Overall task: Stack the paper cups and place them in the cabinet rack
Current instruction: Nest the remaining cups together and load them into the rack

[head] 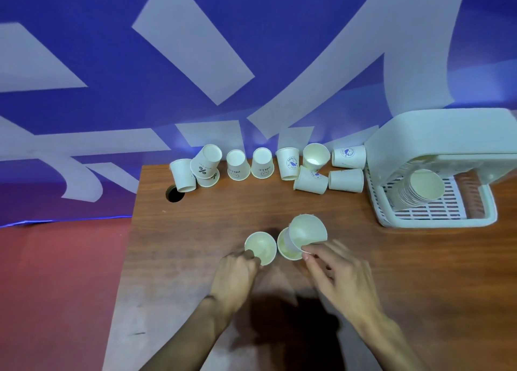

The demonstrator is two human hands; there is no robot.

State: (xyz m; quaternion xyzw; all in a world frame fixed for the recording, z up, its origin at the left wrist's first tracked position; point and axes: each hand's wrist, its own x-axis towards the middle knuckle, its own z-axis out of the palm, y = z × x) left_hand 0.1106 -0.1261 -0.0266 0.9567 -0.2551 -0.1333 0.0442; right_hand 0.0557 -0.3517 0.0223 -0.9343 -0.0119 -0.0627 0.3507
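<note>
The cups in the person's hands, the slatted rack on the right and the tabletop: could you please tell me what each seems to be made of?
The cup in the right hand and the cup in the left hand look like matte white paper, with thin rolled rims. The rack seems moulded white plastic, smooth with slotted ribs. The tabletop shows brown wood grain with a faint sheen, probably laminate or veneer.

You've got open table (195, 225) between your hands and the back row of loose cups (263, 165); on the right, a cup stack (418, 193) fills the rack (436, 219) opening.
</note>
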